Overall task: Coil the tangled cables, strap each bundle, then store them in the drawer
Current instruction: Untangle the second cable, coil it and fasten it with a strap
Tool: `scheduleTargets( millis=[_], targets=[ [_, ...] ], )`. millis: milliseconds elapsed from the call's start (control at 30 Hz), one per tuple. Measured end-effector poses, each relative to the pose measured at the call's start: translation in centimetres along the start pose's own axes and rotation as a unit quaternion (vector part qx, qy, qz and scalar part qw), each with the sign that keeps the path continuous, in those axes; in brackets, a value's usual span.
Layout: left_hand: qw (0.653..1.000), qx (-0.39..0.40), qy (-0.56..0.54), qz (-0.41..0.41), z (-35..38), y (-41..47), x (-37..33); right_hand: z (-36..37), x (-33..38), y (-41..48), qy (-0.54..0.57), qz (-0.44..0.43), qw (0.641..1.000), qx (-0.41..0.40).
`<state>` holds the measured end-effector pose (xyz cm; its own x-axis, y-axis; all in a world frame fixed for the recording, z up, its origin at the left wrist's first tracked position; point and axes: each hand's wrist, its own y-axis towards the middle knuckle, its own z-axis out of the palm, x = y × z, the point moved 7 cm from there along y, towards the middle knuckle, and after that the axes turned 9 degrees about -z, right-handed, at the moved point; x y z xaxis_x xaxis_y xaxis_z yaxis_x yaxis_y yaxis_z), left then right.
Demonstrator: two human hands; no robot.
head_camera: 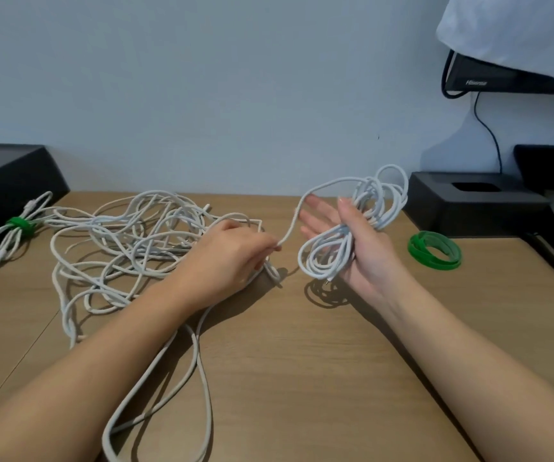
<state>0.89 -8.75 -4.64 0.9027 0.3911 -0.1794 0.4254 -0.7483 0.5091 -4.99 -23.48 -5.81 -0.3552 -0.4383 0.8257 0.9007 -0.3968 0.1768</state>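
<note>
— Pale wall is seen at the back, with a wooden table spread below it. What is carried there?
— Its left half is covered by tangled white cables, and long loops are trailed toward the near edge.
— And the hands?
— One strand is pinched by the left hand just right of the heap. That strand is led up to a coil, held above the table in the right hand. The palm is turned up, the thumb is closed over the loops, and the fingers are stretched out.
— Anything smaller?
— A strapped bundle, bound in green, is laid at the far left. A green strap roll is laid right of the coil, near a black box.
</note>
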Motion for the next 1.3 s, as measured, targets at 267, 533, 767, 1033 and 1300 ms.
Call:
scheduleTargets(
  millis=[267, 533, 767, 1033, 1300],
  targets=[
    [0.995, 0.061, 0.040, 0.062, 1.4, -0.3, -1.4, 0.0, 0.3, -0.3, 0.015, 0.006, 1.000, -0.015],
    [0.994, -0.024, 0.067, -0.084, -0.7, 0.1, 3.2, -0.4, -0.8, -0.2, -0.027, 0.090, 0.995, 0.033],
    [0.959, -0.121, 0.080, -0.243, -2.5, -0.7, 6.8, -1.4, -1.2, -0.4, -0.069, 0.198, 0.976, 0.058],
    [0.986, 0.029, 0.125, -0.106, -0.9, -0.2, 3.4, -1.9, -2.0, -0.8, -0.112, 0.266, 0.954, 0.083],
    [0.990, 0.072, 0.105, 0.060, 1.3, -0.3, -0.5, -1.0, -1.0, -0.5, -0.046, 0.206, 0.974, 0.087]
  ],
)
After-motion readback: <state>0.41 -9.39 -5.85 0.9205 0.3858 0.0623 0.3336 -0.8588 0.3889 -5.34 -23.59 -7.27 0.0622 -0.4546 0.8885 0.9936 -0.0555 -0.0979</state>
